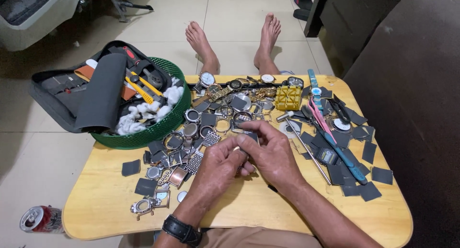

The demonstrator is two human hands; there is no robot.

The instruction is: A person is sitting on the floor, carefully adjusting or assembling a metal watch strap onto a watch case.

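1. I see my left hand [218, 164] and my right hand [268, 150] meeting over the middle of the wooden counter [249, 205], fingers touching each other.
2. Between them I hold a small dark watch part [248, 138]. It looks flat and dark grey, with a squarish edge; most of it is hidden by my fingers, so I cannot tell its full shape.
3. My right hand is curled closed, pinching the part from above with thumb and first fingers. My left hand is also curled and supports it from below.
4. The part is above the counter, just in front of a heap of metal watch cases [206, 128].
5. To the right lie a blue-handled tool [346, 159] and many dark square pieces [370, 190].
6. A green basket [158, 128] with a black tool case [72, 92] stands at the left edge.
7. I wear a black wrist strap [181, 229] on my left arm.
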